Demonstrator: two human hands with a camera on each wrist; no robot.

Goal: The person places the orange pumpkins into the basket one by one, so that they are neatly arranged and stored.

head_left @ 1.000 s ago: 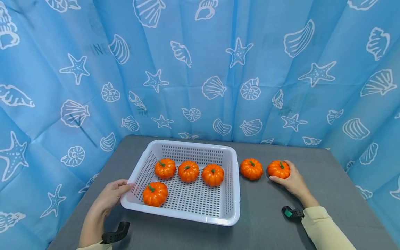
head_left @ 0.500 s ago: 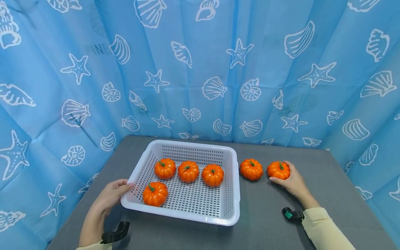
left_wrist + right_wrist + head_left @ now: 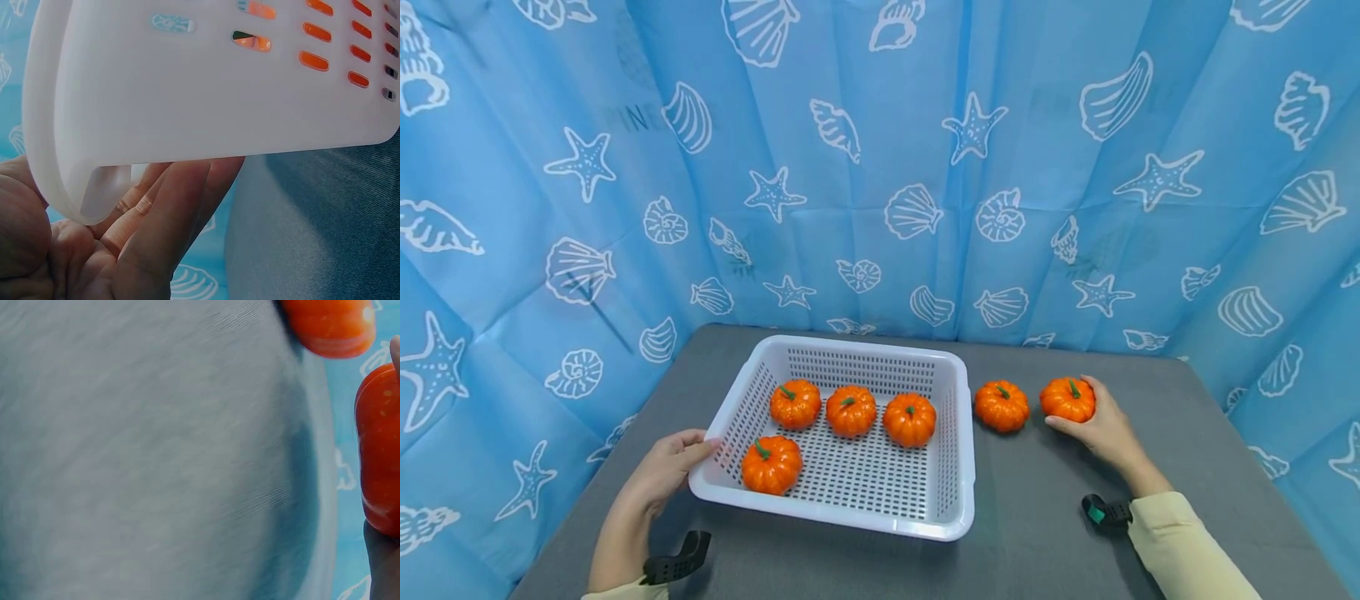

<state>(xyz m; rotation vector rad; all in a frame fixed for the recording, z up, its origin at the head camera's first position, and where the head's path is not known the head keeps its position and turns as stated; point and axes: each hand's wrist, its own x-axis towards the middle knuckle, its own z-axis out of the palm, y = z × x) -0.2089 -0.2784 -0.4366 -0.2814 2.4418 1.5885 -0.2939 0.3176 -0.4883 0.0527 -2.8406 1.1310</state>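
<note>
My left hand (image 3: 666,468) grips the left rim of a white perforated plastic basket (image 3: 850,518); in the left wrist view its thumb side and curled fingers (image 3: 181,206) lie about the rim. Inside the basket are several small orange pumpkins with green stems, one of them a front-left pumpkin (image 3: 772,466). To the right, my right hand (image 3: 1108,429) holds another pumpkin (image 3: 1067,400) between thumb and fingers, seemingly just off the table. In the right wrist view that pumpkin (image 3: 381,450) shows at the right edge. Between basket and right hand sits a loose pumpkin (image 3: 1002,406).
A grey cloth-covered table (image 3: 1037,517) lies under everything. Behind and at both sides hangs a blue curtain (image 3: 880,167) with white shells and starfish. Black wrist cameras, such as the left one (image 3: 677,563), are strapped to both wrists.
The right hand has raised its pumpkin slightly from where it sat half a second ago. The left hand, basket and other pumpkins stay put.
</note>
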